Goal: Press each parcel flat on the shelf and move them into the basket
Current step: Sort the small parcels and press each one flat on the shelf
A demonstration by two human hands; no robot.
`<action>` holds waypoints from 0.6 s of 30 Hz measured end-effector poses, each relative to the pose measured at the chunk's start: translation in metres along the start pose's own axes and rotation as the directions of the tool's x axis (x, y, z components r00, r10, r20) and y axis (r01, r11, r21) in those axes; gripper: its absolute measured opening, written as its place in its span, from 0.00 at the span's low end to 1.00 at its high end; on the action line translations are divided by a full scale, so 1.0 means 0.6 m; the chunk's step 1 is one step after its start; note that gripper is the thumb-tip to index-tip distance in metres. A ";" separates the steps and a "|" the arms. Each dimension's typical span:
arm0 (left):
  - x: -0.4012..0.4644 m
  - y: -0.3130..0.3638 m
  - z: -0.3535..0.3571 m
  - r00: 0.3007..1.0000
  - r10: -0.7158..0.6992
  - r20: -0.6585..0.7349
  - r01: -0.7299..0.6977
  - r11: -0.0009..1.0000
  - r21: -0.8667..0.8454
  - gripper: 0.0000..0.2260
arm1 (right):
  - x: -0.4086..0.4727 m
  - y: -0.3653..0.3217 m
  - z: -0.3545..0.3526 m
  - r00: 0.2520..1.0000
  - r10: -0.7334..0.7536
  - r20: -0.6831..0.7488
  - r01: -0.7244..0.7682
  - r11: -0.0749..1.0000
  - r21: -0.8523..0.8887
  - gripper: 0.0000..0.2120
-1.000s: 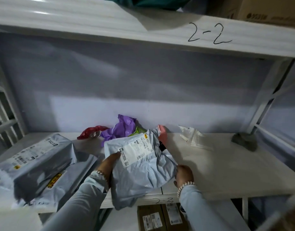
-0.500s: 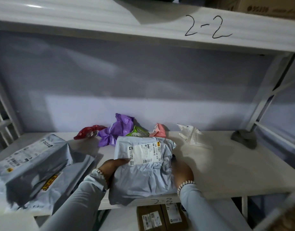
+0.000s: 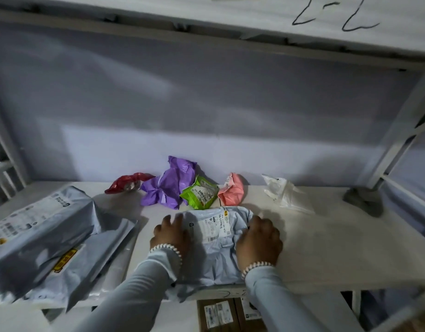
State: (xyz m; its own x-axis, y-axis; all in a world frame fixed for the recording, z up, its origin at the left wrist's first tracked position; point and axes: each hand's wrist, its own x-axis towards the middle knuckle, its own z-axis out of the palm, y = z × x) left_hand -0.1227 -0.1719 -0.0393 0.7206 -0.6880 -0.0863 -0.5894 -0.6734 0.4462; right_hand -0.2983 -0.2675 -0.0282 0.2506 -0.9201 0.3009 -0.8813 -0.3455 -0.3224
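A grey parcel [image 3: 215, 245] with a white label lies flat on the white shelf [image 3: 326, 248], its near end hanging over the front edge. My left hand [image 3: 169, 233] rests palm down on its left side. My right hand [image 3: 259, 240] rests palm down on its right side. Both hands have their fingers spread and grip nothing. Behind the parcel, along the wall, lie a red parcel [image 3: 127, 184], a purple parcel [image 3: 169, 185], a green parcel [image 3: 200, 194] and a pink parcel [image 3: 232, 191]. No basket is in view.
Two large grey parcels [image 3: 43, 238] are stacked at the shelf's left end. A clear plastic bag [image 3: 284, 192] and a dark grey lump [image 3: 363, 202] sit at the right. Cardboard boxes [image 3: 228, 315] stand on the level below. An upper shelf marked "2-2" [image 3: 333, 17] hangs overhead.
The grey parcel, held tilted up by its sides before, now lies flat on the shelf. Both hands have shifted from its edges onto its top.
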 end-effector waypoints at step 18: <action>-0.005 0.013 0.076 0.964 0.219 0.151 -0.259 0.906 0.336 0.29 | -0.006 -0.029 0.151 0.809 -0.324 0.490 0.394 0.918 -0.044 0.26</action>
State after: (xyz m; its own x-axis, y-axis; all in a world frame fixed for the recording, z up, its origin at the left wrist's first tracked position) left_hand -0.1462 -0.1873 -0.0765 0.5100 -0.8517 -0.1201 -0.8430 -0.5227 0.1269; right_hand -0.2475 -0.2748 -0.1052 0.6845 -0.7232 -0.0918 -0.7280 -0.6715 -0.1385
